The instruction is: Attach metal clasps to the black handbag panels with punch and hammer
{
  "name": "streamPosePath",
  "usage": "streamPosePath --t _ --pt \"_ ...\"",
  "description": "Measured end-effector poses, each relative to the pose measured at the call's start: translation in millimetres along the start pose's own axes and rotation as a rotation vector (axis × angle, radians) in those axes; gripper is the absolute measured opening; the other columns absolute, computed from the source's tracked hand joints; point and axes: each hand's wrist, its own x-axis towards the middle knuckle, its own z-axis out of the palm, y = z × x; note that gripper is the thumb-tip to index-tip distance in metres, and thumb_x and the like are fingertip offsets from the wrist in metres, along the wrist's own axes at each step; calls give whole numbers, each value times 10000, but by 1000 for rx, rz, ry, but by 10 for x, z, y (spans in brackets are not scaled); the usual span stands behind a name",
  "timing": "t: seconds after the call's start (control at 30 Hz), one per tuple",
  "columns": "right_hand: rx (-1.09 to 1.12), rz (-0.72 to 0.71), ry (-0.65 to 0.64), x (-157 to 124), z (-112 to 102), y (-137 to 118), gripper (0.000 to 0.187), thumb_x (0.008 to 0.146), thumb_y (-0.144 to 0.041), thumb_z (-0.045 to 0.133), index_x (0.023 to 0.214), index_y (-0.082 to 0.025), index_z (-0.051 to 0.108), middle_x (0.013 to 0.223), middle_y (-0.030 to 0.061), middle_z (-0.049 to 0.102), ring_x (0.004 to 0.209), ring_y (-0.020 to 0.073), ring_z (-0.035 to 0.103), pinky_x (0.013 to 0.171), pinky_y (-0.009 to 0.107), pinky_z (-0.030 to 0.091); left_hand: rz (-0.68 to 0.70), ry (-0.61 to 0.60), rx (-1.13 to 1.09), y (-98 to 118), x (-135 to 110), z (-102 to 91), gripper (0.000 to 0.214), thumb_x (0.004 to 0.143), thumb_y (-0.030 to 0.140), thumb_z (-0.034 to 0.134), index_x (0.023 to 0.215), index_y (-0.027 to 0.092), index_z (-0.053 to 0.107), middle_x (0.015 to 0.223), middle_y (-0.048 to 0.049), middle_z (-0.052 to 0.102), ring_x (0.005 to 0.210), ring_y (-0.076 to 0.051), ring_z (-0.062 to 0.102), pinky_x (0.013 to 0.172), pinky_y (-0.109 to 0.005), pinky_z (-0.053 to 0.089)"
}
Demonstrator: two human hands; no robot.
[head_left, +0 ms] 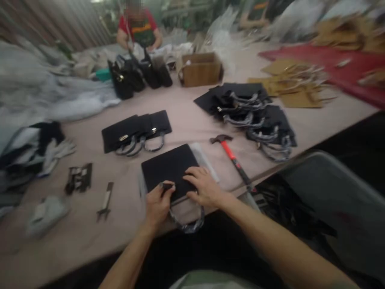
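Observation:
A black bag panel (168,164) lies flat at the table's near edge, with a wrapped handle (189,226) hanging toward me. My left hand (158,202) is closed at the panel's lower left, pinching a small dark piece with a shiny end (168,186); its exact kind is unclear. Across the panel's right side rests my right hand (204,184), open, fingers spread on the black surface. Whitish sheeting (206,160) shows under the panel's right edge. To the right lies a claw hammer (231,156) with a red and black handle.
Black handled panels (129,130) lie ahead left; more (246,106) are heaped ahead right. Left of me are pliers-like tool (105,202) and small dark strips (80,178). Black bags (123,78), a brown box (201,70) and a person (140,28) are farther back.

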Motion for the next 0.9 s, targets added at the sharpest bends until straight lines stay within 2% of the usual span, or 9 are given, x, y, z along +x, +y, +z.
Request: streamPosePath --t 0.03,0.1,0.17,0.23,0.3,0.43,0.9 --pt "7 -38 36 30 121 66 521 814 -341 703 1305 -186 620 1418 146 557 1351 344 454 1168 593 308 -23 10 62 -84 -160 -142 171 975 336 603 985 205 713 917 -31 755 806 -184 730 750 -329 630" --pt "0 -78 78 63 237 193 512 821 -324 689 1303 -165 616 1404 156 555 1329 341 455 1167 582 293 -13 7 114 -181 -300 -251 153 943 315 620 959 207 728 928 -36 783 851 -194 757 807 -316 637" --pt "-26 -99 96 65 236 261 512 818 -332 696 1295 -166 618 1396 153 553 1308 338 462 1163 566 292 -60 41 97 -216 -279 -227 143 930 297 629 962 199 728 956 -46 793 882 -190 763 845 -305 630" --pt "-46 -100 94 55 203 267 518 817 -349 700 1295 -168 616 1402 152 546 1306 340 461 1165 560 284 -173 129 57 -208 -203 -189 123 928 281 637 958 194 719 926 -38 793 835 -176 762 811 -291 628" --pt "-57 -94 88 51 191 248 523 818 -360 696 1297 -168 612 1408 153 540 1312 343 458 1166 557 279 -238 160 21 -182 -139 -189 109 917 266 654 962 189 717 903 -27 793 808 -168 758 796 -282 623" --pt "-59 -90 87 61 222 233 511 834 -375 673 1300 -179 603 1409 150 543 1322 342 456 1155 557 279 -204 70 -20 -138 -87 -225 89 898 225 664 936 193 738 929 -21 798 857 -166 758 826 -269 613" --pt "-54 -81 90 60 235 244 508 830 -366 668 1304 -200 592 1414 147 546 1341 353 453 1162 566 255 -212 1 24 -94 -39 -160 101 894 233 655 929 208 747 934 -15 801 829 -170 756 759 -261 609"
